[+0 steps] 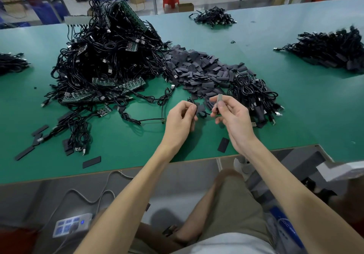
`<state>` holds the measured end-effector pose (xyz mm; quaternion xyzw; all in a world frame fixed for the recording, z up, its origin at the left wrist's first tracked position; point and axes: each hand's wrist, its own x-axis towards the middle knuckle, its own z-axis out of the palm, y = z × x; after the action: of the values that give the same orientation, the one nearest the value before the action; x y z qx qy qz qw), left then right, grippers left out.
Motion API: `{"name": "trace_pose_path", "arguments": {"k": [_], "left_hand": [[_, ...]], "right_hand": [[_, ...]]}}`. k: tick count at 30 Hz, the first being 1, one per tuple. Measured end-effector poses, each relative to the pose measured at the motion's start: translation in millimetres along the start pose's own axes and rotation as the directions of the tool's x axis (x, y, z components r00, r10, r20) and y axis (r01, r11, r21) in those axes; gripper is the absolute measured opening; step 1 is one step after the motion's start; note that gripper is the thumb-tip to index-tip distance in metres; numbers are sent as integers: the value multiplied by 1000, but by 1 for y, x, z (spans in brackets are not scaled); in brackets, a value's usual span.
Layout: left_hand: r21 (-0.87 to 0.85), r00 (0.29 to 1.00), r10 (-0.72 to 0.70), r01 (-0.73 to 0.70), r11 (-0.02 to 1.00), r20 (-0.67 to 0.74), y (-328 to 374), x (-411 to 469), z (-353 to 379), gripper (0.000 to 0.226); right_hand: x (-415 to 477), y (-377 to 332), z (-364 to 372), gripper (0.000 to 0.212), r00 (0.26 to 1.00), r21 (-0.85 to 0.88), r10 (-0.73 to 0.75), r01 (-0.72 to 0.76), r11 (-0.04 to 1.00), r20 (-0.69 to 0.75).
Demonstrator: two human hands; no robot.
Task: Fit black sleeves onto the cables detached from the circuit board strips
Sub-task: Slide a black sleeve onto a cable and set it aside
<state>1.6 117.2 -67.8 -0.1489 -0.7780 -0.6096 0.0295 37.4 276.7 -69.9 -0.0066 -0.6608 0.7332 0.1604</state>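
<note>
The green desk carries a big tangle of cables with green strips on the left. A loose heap of sleeves lies in the middle, and a smaller bundle sits just right of it, some of it seemingly sleeved already. Both hands are raised close together over the desk's near part. The left hand pinches a black sleeve between thumb and curled fingers, with a thin cable apparently looped beneath it. The right hand pinches a slim grey piece upright between thumb and forefinger, its other fingers loosely spread. Whether that piece is the cable's end or a flattened sleeve seen edge-on I cannot tell. To fit it well, I would squeeze the sleeve's edges so its mouth opens and line the piece up straight with it. Then feed it in without bending, keeping the cable slack so nothing drags from the heap.
</note>
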Motion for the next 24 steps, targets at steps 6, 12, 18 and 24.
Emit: {"name": "trace_pose_path", "arguments": {"k": [6, 12, 18, 24], "left_hand": [[-124, 999, -17, 23, 992, 50, 0, -2, -2, 10], [-32, 995, 23, -21, 999, 92, 1, -3, 0, 10], [182, 978, 125, -155, 971, 168, 1, -7, 5, 9], [330, 965, 192, -242, 913, 178, 4, -8, 4, 22]], "right_hand": [[-1, 1, 8, 17, 992, -161, 18, 1, 987, 122], [0, 3, 4, 8, 997, -99, 42, -35, 995, 71], [1, 6, 2, 10, 998, -105, 49, -45, 993, 38], [-1, 5, 1, 9, 998, -59, 41, -38, 998, 49]]}}
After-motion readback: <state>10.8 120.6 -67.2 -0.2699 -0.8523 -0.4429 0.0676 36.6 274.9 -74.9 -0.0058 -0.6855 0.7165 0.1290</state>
